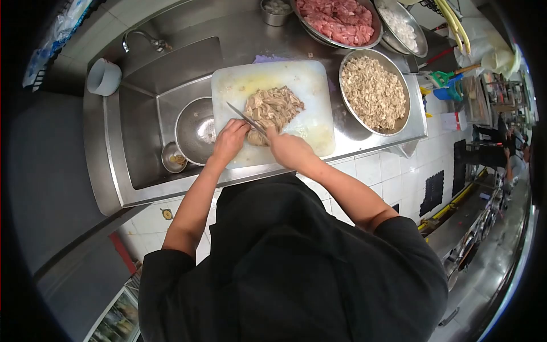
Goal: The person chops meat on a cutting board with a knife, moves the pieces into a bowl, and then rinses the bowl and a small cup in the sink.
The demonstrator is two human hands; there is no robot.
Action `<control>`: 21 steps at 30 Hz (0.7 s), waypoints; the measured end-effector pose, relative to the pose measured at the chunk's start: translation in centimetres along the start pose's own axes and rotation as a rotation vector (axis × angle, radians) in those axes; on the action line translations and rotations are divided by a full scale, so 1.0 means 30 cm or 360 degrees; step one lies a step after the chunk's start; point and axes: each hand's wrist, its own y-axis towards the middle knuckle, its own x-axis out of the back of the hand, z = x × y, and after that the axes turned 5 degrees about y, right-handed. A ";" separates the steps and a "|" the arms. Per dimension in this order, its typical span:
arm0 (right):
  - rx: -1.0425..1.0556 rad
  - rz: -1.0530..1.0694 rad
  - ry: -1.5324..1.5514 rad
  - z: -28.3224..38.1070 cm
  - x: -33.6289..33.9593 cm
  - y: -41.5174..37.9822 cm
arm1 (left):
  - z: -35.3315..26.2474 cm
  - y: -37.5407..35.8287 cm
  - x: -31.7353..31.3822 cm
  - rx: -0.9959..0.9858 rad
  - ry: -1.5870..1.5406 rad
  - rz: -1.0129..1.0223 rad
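My right hand [290, 151] is closed around the handle of a knife [244, 117]. Its blade points up and left across the near-left side of a pile of pale brown, soft-looking strips of food [276, 105]. My left hand [229, 141] is at that side of the pile, close to the blade, its fingers bent together against the strips. Exactly what lies under those fingertips is hidden. Beneath the pile is a white cutting board [313, 85], stained yellowish in places. Right of the board, a large metal bowl [375, 92] is full of chopped pale brown pieces.
Left of the board is a sink [139, 134] with a wide metal bowl [191, 128] partly under the board and a small bowl [172, 158]. A faucet [142, 41] and white container [103, 77] stand behind. Raw meat [339, 21] and white pieces [399, 25] fill bowls at the back.
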 end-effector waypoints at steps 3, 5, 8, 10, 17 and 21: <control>-0.0040 0.0012 0.0057 -0.015 -0.050 0.012 | 0.004 0.000 0.005 0.0015 -0.0040 0.0008; 0.0040 -0.0050 0.0095 -0.045 -0.098 0.100 | -0.001 -0.003 0.012 0.0005 -0.0036 0.0004; 0.0143 -0.0134 0.0129 -0.056 -0.108 0.143 | 0.013 -0.003 0.009 0.0043 -0.0076 0.0035; 0.0165 -0.0134 0.0125 -0.041 -0.082 0.130 | 0.032 0.001 0.022 0.0056 -0.0126 0.0086; -0.0234 -0.0277 0.0112 -0.033 0.013 0.019 | 0.001 0.196 0.069 0.0047 -0.0192 0.0039; -0.0303 -0.0244 -0.0020 -0.016 0.063 0.044 | 0.063 0.221 0.011 0.0045 -0.0130 0.0291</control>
